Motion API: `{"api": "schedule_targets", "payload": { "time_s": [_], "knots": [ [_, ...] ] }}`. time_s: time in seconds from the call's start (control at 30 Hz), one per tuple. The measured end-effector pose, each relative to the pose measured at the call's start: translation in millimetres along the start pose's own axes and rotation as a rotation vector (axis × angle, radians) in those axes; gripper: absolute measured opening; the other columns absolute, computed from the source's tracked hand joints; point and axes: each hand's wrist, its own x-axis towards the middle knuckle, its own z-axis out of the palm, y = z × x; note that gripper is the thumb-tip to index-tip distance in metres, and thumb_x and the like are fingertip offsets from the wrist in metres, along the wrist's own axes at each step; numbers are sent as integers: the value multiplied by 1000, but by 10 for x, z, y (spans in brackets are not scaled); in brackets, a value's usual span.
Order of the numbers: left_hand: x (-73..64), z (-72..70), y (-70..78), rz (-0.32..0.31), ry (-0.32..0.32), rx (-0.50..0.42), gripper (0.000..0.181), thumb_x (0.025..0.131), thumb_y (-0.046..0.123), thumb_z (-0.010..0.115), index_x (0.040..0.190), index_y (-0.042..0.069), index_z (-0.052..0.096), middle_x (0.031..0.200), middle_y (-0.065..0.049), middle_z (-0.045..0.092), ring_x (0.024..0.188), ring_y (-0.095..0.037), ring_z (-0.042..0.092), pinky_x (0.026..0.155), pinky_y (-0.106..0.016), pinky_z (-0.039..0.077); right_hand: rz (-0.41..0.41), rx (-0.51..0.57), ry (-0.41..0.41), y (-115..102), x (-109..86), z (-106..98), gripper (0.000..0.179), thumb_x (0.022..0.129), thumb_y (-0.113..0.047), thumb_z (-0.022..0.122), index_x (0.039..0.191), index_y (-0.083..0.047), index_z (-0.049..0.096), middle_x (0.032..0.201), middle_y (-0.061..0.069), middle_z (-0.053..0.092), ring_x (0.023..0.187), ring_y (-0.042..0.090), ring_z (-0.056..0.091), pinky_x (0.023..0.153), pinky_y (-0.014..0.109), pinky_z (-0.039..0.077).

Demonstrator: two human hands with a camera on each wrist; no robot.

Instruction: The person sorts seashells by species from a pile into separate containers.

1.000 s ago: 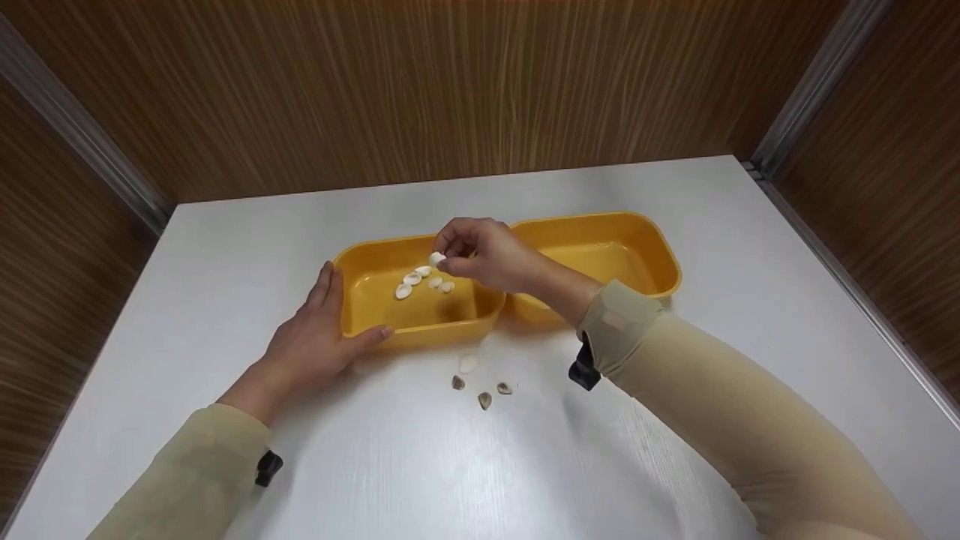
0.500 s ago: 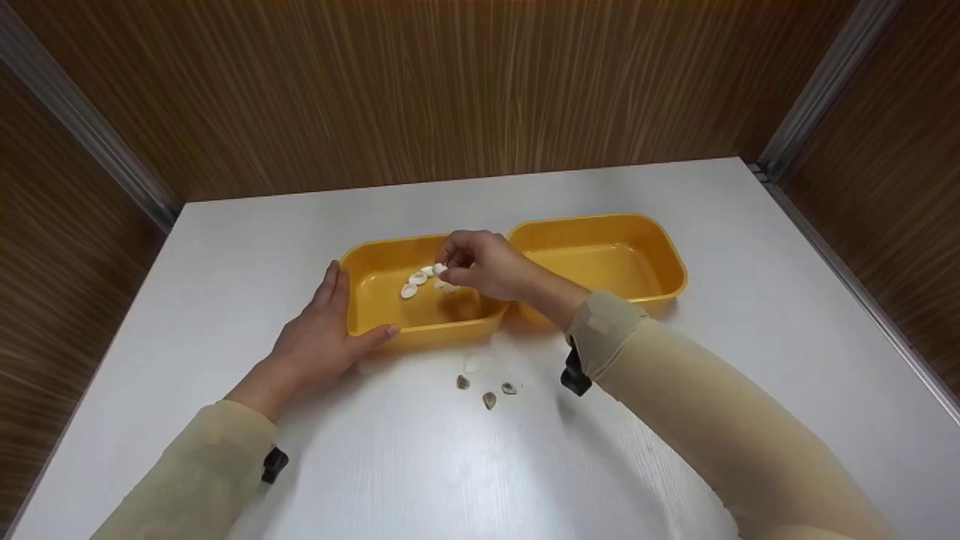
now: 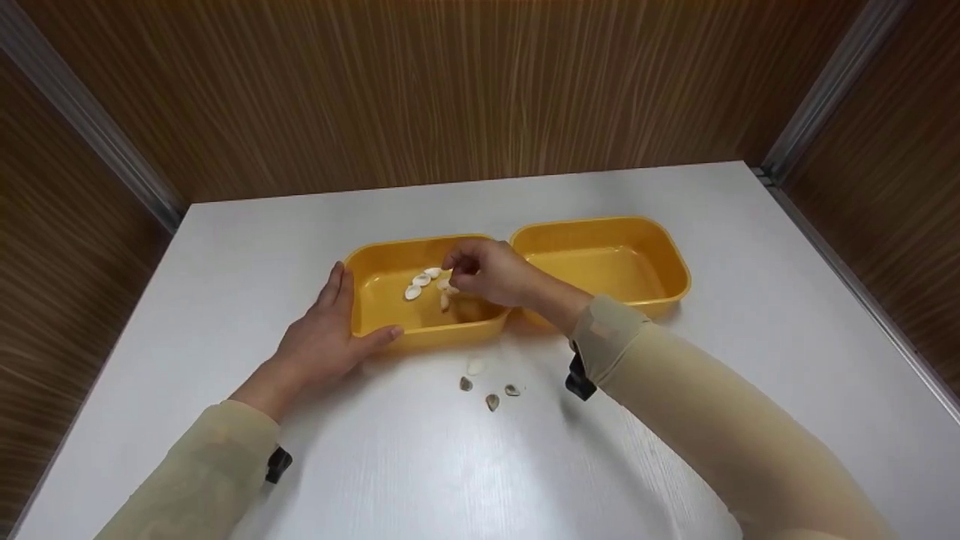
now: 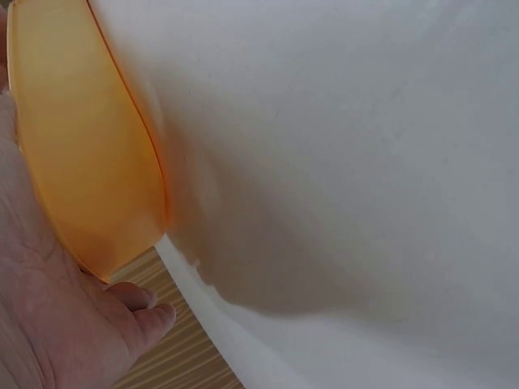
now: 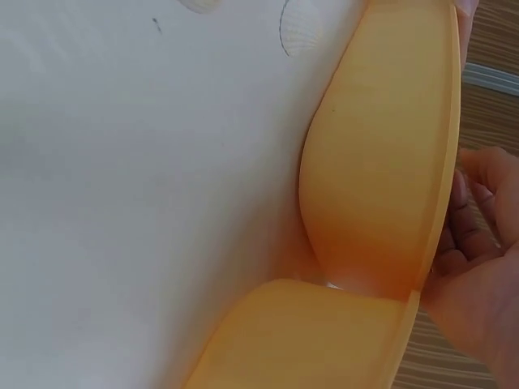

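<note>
My left hand (image 3: pixel 319 341) rests on the left yellow plastic box (image 3: pixel 420 337), fingers straight along its left end and thumb over the front rim. Above this box my right hand (image 3: pixel 499 274) hovers with bent fingers, and no shell shows between them. Inside lie several white seashells (image 3: pixel 421 280), partly covered by the right hand. A small pinkish piece (image 3: pixel 445 301) shows below its fingertips; whether it is a shell or a reflection I cannot tell. In the right wrist view the fingers (image 5: pixel 466 235) curl behind the box wall, tips partly hidden.
A second yellow box (image 3: pixel 607 274) adjoins on the right. On the white table (image 3: pixel 390 465), in front of the boxes, lie a pale shell (image 3: pixel 475 367) and several small dark shells (image 3: pixel 493 402). Wood-grained panels (image 3: pixel 450 97) enclose the back and sides.
My right hand has lowered into the left box, and the white shell it pinched no longer shows at its fingertips. The left hand has stayed on the box.
</note>
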Motion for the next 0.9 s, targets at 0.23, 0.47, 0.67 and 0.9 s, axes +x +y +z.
{"api": "schedule_targets", "payload": {
  "time_s": [0.23,0.47,0.67,0.9],
  "knots": [
    [-2,4,9,7,14,1,134,87,91,49,168,1,-8,177,-13,-12,156,-48,26,118,-64,34,-38,-33,-1,-72,-105,-118,15,103,-5,67,117,-2,70,103,7,70,94,18,62,80,27,51],
    [0,1,16,9,28,-12,133,88,89,52,168,1,-7,177,-14,-10,154,-49,29,117,-64,36,-121,30,-37,-190,-351,-221,16,102,-4,67,117,-3,69,99,5,71,91,18,64,76,28,53],
    [-3,-3,12,10,23,-5,132,89,88,52,168,1,-8,177,-15,-10,155,-49,28,116,-65,37,-147,71,-76,-192,-621,-244,18,99,-3,72,116,-3,70,96,5,70,89,19,64,77,28,54],
    [-26,-8,11,4,18,-9,132,88,89,50,168,2,-10,177,-13,-11,155,-48,27,117,-65,36,-193,57,-103,-96,-886,-197,19,98,-4,75,116,-3,72,95,3,70,87,18,64,77,28,54]
  ]
}}
